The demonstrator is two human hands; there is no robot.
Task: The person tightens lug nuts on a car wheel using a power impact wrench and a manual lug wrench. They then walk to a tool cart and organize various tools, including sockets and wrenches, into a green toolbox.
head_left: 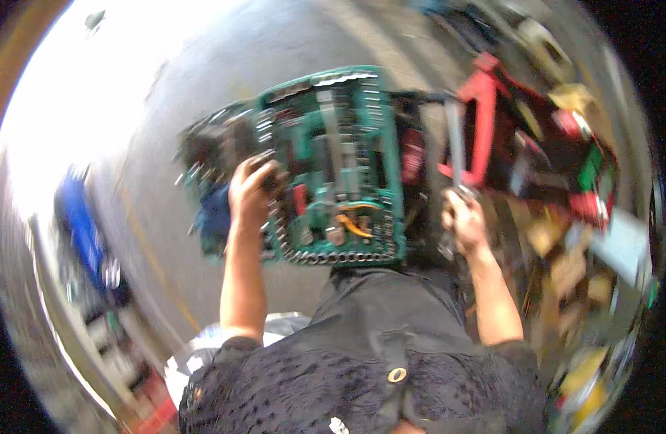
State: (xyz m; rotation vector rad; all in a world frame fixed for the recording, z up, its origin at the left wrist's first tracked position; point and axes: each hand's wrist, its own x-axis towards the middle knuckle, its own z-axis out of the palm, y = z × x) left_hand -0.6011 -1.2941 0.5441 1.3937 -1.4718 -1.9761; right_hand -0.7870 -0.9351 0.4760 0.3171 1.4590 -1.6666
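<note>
A green socket set case (399, 217) lies open before me. It has rows of silver sockets along its edges and a long silver tool in the middle. A yellow-orange curved piece (355, 226) sits near its lower right. My left hand (252, 189) is closed at the case's left edge, its fingers curled around something dark and too blurred to name. To the right of the case, my right hand (463, 218) is closed around the lower end of a long silver bar-like tool (455, 141), which points away from me. Motion blur hides its exact kind.
Left of the case is a dark heap of tools (216, 145) with a blue cloth-like piece (214, 217). A red-framed bin (483, 123) holding mixed items stands at the right. Brown blocks (564, 264) and a pale blue box (624, 246) lie below it. A blue object (81, 224) is far left.
</note>
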